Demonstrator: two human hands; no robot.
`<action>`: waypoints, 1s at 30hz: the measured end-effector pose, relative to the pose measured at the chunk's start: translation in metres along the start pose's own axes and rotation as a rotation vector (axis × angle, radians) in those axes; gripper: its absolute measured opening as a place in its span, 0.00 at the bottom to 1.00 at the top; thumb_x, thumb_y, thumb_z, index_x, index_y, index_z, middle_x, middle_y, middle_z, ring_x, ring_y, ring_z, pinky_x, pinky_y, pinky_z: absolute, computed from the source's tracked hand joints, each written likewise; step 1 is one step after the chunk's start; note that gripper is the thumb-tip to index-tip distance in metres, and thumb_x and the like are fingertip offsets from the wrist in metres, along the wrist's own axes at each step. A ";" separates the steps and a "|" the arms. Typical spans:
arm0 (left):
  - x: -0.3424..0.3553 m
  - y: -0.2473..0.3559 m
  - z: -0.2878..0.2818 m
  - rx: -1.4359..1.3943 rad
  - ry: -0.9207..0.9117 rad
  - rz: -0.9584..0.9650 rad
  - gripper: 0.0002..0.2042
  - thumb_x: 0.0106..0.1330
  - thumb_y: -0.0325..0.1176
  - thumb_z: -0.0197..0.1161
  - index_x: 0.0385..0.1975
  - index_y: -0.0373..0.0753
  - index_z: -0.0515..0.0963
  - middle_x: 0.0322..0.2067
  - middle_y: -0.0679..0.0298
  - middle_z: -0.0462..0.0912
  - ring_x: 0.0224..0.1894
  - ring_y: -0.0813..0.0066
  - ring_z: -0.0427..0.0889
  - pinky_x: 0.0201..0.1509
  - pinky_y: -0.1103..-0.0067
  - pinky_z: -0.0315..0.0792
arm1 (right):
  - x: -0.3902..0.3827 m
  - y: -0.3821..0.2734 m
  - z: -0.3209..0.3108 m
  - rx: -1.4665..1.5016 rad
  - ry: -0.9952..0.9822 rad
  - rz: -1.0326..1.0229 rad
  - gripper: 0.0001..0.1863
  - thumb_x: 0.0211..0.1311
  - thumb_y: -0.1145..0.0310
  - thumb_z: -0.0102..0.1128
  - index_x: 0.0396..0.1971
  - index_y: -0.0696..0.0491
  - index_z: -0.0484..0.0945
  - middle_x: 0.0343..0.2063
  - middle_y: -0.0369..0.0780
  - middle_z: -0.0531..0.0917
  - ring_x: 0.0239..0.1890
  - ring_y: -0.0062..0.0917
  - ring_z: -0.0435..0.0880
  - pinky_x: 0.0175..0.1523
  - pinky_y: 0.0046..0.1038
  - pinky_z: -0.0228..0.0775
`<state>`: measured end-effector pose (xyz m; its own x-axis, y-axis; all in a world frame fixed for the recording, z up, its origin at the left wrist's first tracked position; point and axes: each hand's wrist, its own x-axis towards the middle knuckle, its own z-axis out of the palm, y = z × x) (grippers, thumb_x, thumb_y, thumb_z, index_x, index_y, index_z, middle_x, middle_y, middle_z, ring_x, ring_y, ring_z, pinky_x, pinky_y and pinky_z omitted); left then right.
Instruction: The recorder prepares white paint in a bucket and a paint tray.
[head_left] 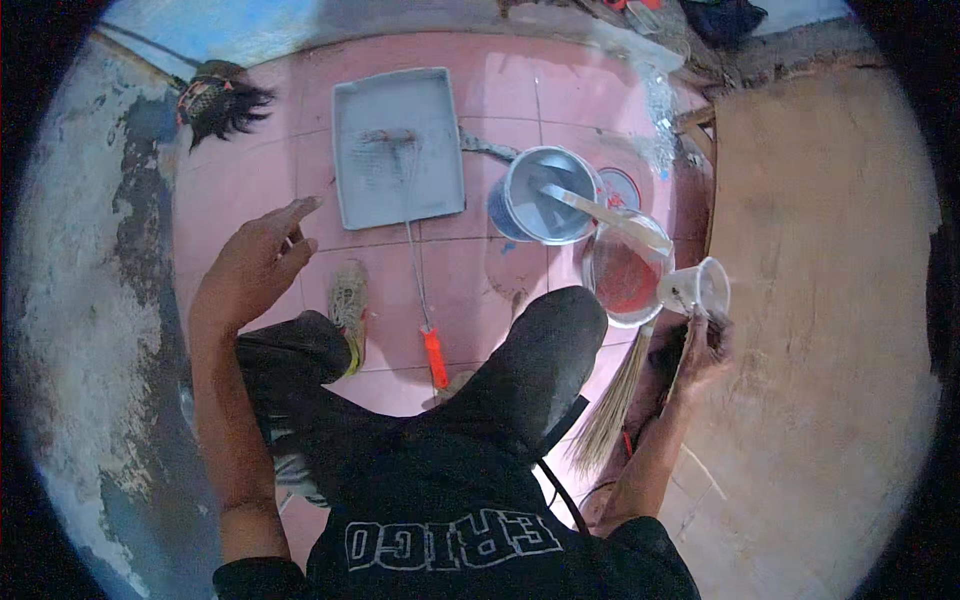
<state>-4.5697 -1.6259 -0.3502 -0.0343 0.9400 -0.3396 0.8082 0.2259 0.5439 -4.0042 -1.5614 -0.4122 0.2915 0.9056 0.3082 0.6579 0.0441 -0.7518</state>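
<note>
In my right hand (708, 348) is a clear plastic cup (712, 284), tilted and gripped near its base at the right. My left hand (258, 258) hovers at the left over the floor, fingers apart and holding nothing. Ahead of me lies a paint tray (452, 165) coated in grey. A paint roller rests in it, its orange handle (434, 358) pointing toward me. Right of the tray stands a bucket of grey paint (512, 212), with a flat wooden stick (625, 226) leaning out over its rim. Beside it, near the cup, sits a clear round tub (590, 285) that looks reddish inside.
A straw broom (620, 400) lies between my right knee and right forearm. Behind the tub is a round lid (620, 188). A brown board (820, 300) bounds the right side, a peeling wall (90, 330) the left. A dark-bristled brush (225, 100) is at far left.
</note>
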 end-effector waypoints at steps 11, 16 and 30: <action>-0.023 0.000 0.006 0.025 0.155 0.058 0.24 0.65 0.29 0.60 0.62 0.43 0.68 0.37 0.54 0.81 0.35 0.60 0.81 0.43 0.68 0.76 | 0.056 -0.064 0.096 0.415 -0.172 0.002 0.07 0.59 0.76 0.67 0.36 0.61 0.81 0.35 0.39 0.85 0.37 0.21 0.81 0.44 0.25 0.74; -0.041 0.014 0.005 0.088 0.082 0.012 0.20 0.67 0.34 0.55 0.59 0.39 0.70 0.48 0.51 0.79 0.45 0.54 0.81 0.50 0.66 0.76 | 0.054 -0.141 0.192 0.052 -0.311 -0.357 0.09 0.55 0.72 0.71 0.32 0.58 0.80 0.28 0.39 0.84 0.32 0.20 0.82 0.39 0.23 0.74; -0.077 0.045 0.015 0.092 -0.058 0.049 0.23 0.62 0.34 0.57 0.57 0.35 0.68 0.44 0.56 0.77 0.47 0.59 0.79 0.51 0.67 0.74 | 0.067 -0.180 0.410 -0.063 -0.732 -0.815 0.14 0.54 0.61 0.69 0.28 0.55 0.76 0.23 0.45 0.81 0.26 0.38 0.81 0.33 0.35 0.71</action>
<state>-4.5217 -1.6916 -0.3108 0.0385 0.9324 -0.3595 0.8586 0.1532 0.4893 -4.3872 -1.3362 -0.4953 -0.7158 0.6469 0.2629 0.5068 0.7403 -0.4417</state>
